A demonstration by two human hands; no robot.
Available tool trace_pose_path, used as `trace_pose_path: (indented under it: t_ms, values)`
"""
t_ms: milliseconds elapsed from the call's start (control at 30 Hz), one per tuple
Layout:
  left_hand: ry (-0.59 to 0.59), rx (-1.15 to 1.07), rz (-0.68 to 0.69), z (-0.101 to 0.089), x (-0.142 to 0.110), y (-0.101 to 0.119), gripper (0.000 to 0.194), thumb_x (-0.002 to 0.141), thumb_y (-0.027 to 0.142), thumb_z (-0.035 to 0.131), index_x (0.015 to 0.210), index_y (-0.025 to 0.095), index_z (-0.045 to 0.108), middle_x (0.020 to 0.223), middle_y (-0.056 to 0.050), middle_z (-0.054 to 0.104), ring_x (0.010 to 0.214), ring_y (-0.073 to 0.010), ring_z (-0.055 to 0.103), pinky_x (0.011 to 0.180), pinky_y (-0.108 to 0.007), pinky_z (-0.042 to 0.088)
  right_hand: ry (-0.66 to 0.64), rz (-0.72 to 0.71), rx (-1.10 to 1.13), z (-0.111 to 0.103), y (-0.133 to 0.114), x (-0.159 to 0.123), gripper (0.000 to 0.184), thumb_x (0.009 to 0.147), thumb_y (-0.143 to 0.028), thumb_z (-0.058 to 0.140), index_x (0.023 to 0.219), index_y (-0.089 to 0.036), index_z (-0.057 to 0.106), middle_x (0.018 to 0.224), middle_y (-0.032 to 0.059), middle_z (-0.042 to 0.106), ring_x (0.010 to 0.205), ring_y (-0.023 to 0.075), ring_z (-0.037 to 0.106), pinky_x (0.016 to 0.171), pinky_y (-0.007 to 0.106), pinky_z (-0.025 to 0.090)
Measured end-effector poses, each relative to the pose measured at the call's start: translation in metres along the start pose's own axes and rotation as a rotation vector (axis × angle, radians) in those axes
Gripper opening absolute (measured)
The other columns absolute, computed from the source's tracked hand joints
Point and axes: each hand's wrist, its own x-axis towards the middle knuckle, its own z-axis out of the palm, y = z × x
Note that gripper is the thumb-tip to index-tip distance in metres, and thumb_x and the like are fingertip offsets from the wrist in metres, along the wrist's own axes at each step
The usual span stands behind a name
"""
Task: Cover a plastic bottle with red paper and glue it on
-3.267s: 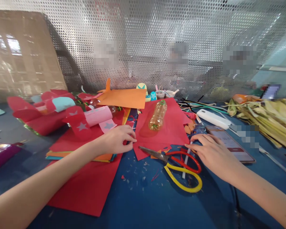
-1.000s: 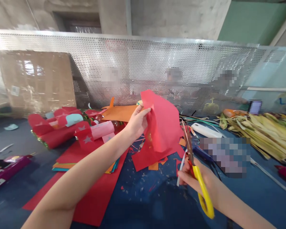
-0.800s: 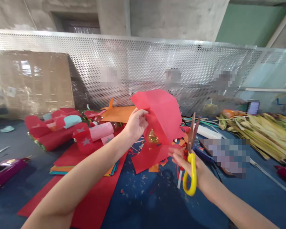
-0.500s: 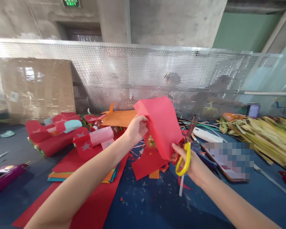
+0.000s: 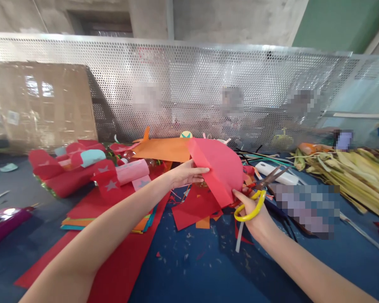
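Paper, a red sheet (image 5: 219, 168), is hanging above table centre: left hand (image 5: 185, 174) fingers pinching its nine o'clock edge, right hand (image 5: 251, 206) gripping parted scissors (image 5: 260, 189) at four o'clock. Keeping it taut is steadying the cut.

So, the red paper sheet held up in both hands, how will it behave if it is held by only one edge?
The red paper sheet probably flops: it already curves between the left hand and the right hand. It seems very light, since fingers pinch it easily. It likely tears or creases easily, like the scraps below.
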Motion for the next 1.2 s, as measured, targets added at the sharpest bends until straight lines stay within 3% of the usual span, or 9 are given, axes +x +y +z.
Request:
trace_pose_path:
  t_ms: [100,233,367,500,600,800,1000,1200]
  values:
    - [0.034,0.024,0.025,-0.003,0.004,-0.004,0.039,0.062,0.013,0.084,0.096,0.016,0.065,0.091,-0.004,0.073,0.072,-0.0118,0.070,0.065,-0.018,0.055,-0.037,0.010,-0.009,-0.001,0.001,-0.003,0.050,0.039,-0.021,0.086,0.067,-0.023,0.045,0.051,-0.0124,0.053,0.041,0.0102,0.057,0.043,0.022,0.051]
    - [0.063,0.057,0.027,-0.006,0.002,0.000,0.047,0.062,0.013,0.084,0.103,0.018,0.062,0.096,-0.006,0.073,0.074,-0.0154,0.071,0.068,-0.024,0.058,-0.102,0.023,-0.027,-0.004,0.001,-0.006,0.050,0.041,-0.025,0.088,0.070,-0.023,0.048,0.060,-0.0101,0.058,0.053,0.0121,0.065,0.055,0.024,0.056]
    - [0.102,0.076,0.012,-0.009,0.001,0.005,0.049,0.064,0.012,0.082,0.107,0.019,0.060,0.099,-0.007,0.073,0.073,-0.0164,0.072,0.069,-0.027,0.058,-0.139,0.040,-0.042,-0.004,-0.002,-0.009,0.054,0.038,-0.030,0.092,0.069,-0.023,0.049,0.059,-0.0091,0.059,0.055,0.0134,0.065,0.058,0.025,0.056]
    - [0.169,0.066,0.013,-0.016,0.003,0.007,0.046,0.064,0.009,0.080,0.103,0.019,0.060,0.094,-0.005,0.073,0.071,-0.0150,0.071,0.066,-0.024,0.057,-0.184,0.157,-0.053,0.002,-0.007,-0.019,0.057,0.041,-0.047,0.090,0.060,-0.022,0.043,0.049,-0.0095,0.051,0.039,0.0075,0.049,0.046,0.024,0.051]
    - [0.229,0.030,0.053,-0.022,0.006,0.009,0.043,0.067,0.010,0.078,0.103,0.022,0.059,0.088,0.000,0.072,0.066,-0.0117,0.070,0.064,-0.021,0.056,-0.298,0.339,-0.082,0.006,-0.012,-0.034,0.062,0.041,-0.062,0.085,0.057,-0.021,0.041,0.041,-0.0126,0.038,0.035,0.0036,0.034,0.043,0.023,0.048]
    - [0.287,-0.066,0.161,-0.028,0.005,0.017,0.035,0.076,0.011,0.071,0.104,0.025,0.058,0.082,0.003,0.071,0.064,-0.0097,0.068,0.061,-0.019,0.055,-0.662,0.580,-0.356,0.000,-0.030,-0.063,0.072,0.044,-0.086,0.064,0.067,-0.018,0.057,0.052,-0.0071,0.046,0.044,0.0075,0.042,0.058,0.034,0.057]
    - [0.293,-0.114,0.200,-0.032,0.004,0.024,0.033,0.077,0.007,0.069,0.103,0.026,0.062,0.081,0.003,0.071,0.064,-0.0087,0.067,0.060,-0.016,0.053,-0.897,0.674,-0.603,-0.015,-0.037,-0.055,0.088,0.054,-0.097,0.030,0.067,-0.015,0.059,0.049,-0.0038,0.046,0.040,0.0096,0.048,0.056,0.032,0.056]
    - [0.221,-0.088,0.197,-0.024,-0.001,0.026,0.041,0.075,0.009,0.072,0.112,0.025,0.060,0.092,0.000,0.071,0.071,-0.0117,0.069,0.064,-0.019,0.055,-0.848,0.622,-0.611,-0.026,-0.022,-0.039,0.081,0.054,-0.096,0.033,0.064,-0.019,0.055,0.046,-0.0053,0.047,0.038,0.0094,0.048,0.049,0.028,0.054]
